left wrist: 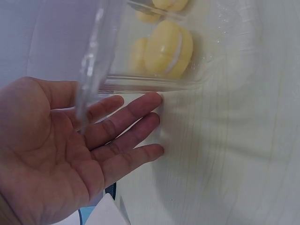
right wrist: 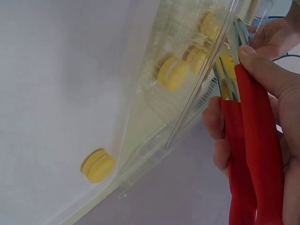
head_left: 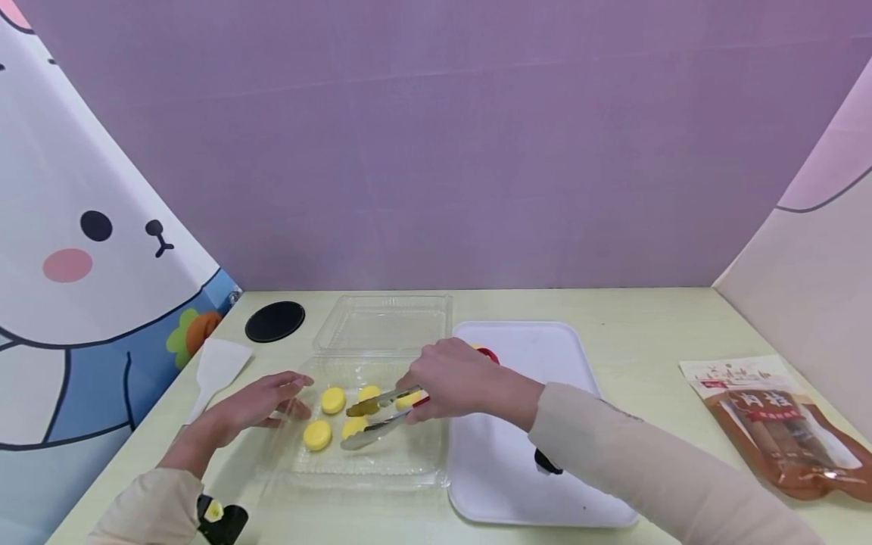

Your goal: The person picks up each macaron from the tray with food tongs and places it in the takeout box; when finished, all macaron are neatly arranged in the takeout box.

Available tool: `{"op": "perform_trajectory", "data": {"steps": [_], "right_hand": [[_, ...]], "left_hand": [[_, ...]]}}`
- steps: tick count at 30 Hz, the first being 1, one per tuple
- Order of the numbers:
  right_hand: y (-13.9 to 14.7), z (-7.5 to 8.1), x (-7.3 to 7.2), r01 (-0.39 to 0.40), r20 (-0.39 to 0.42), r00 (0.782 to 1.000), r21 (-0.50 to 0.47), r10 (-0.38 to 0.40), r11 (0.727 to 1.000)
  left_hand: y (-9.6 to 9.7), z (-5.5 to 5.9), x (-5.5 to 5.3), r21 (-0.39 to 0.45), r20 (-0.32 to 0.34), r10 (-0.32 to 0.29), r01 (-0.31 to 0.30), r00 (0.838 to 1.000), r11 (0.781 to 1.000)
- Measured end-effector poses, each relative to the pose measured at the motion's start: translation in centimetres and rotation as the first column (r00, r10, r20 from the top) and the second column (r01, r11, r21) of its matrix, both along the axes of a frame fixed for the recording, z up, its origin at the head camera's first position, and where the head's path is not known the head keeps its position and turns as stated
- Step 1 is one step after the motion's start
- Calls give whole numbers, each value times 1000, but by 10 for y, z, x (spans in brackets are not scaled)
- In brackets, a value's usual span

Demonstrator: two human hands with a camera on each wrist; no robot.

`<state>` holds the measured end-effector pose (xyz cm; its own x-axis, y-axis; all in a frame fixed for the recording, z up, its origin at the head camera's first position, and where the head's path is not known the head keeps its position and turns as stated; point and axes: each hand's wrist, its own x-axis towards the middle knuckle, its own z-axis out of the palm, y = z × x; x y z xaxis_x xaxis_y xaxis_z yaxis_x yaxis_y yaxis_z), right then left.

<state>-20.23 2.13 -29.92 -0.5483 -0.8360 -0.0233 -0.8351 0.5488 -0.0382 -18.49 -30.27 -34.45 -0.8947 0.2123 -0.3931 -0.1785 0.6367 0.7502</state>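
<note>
My right hand [head_left: 456, 378] holds tongs by their red handles [right wrist: 257, 140]. The metal arms of the tongs [head_left: 381, 433] are spread over yellow macarons [head_left: 317, 435] in a clear plastic box [head_left: 371, 478]; whether the tips touch one is unclear. The box's hinged lid [head_left: 384, 325] lies back, away from me. At the box's left side is my left hand [head_left: 262, 401], its fingers [left wrist: 126, 119] extended and loosely bent by the wall. Another macaron [right wrist: 98, 166] lies on the white tray [head_left: 527, 496], mostly hidden behind my right hand in the head view.
A white spatula [head_left: 221, 363] and a black disc [head_left: 275, 322] lie left of the box. To the right of the tray is a brown and white food packet [head_left: 777, 424]. A purple backdrop [head_left: 477, 151] rises behind the table, with printed panels on both sides.
</note>
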Motion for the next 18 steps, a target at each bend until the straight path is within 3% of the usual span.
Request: {"op": "perform_trajectory", "data": {"steps": [9, 18], "right_hand": [[24, 13, 1, 5, -14, 1000, -127, -7, 992], [61, 25, -1, 62, -52, 996, -220, -75, 974]], "left_hand": [[0, 0, -1, -2, 5, 4, -4, 1000, 1000], [1, 1, -1, -14, 10, 6, -6, 1000, 1000]]}}
